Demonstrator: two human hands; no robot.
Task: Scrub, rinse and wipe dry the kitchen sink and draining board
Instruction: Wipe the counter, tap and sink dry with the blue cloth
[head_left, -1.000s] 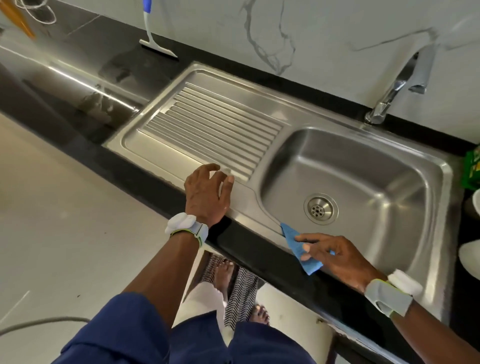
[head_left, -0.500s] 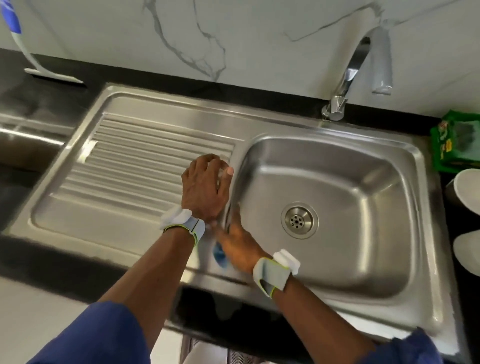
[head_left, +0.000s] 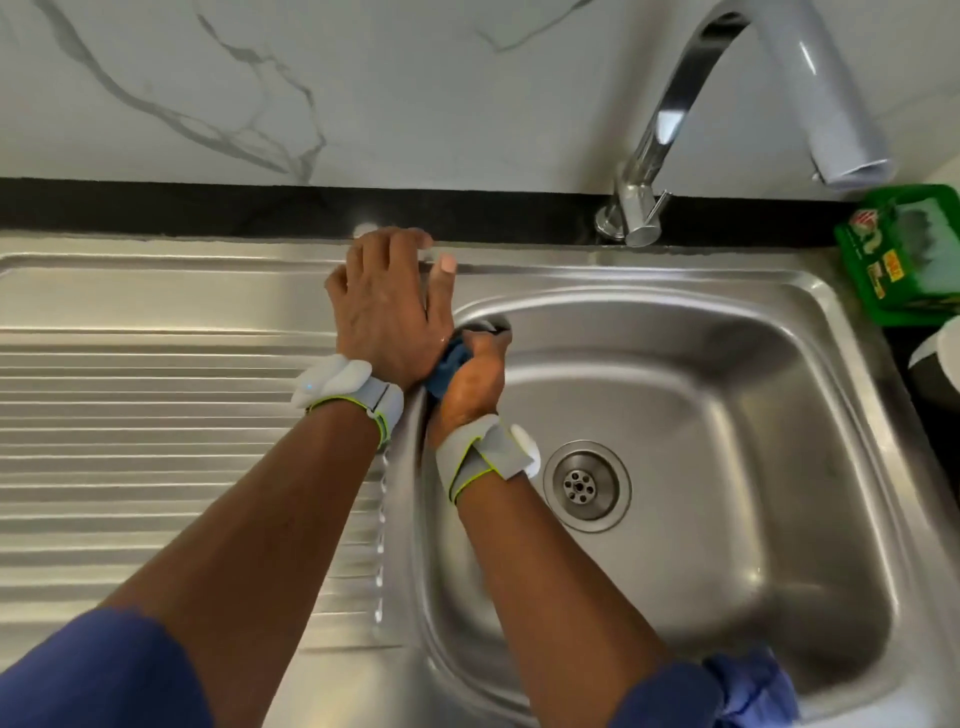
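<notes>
Head camera, looking straight down: the right hand (head_left: 470, 382) has its fingers curled round a bunched dark-blue cloth (head_left: 448, 366) and presses the wad into the far-left corner of the stainless-steel sink bowl (head_left: 753, 395), just under the rim; its fingertips are hidden against the wall. Close against it on the left, the left hand (head_left: 387, 306) lies palm down with fingers loosely spread on the strip between the bowl and the ribbed steel draining board (head_left: 156, 415), fingertips at the sink's back edge, bracing and holding nothing. Each wrist wears a grey-and-white band (head_left: 348, 387). The round steel drain strainer (head_left: 587, 486) sits on the bowl floor near the right wrist. I judge the cloth soft, light and limp, best kept wadded in the fist so pressure reaches the curved corner. The steel looks smooth and stiff, likely slippery if wet, so a bracing hand helps. The curved chrome tap (head_left: 675, 104) rises from the black counter strip (head_left: 208, 208) behind the bowl. At the sink's far-right corner a green packet (head_left: 904, 254) carries a red emblem and yellow patches, its writing too small to read.
</notes>
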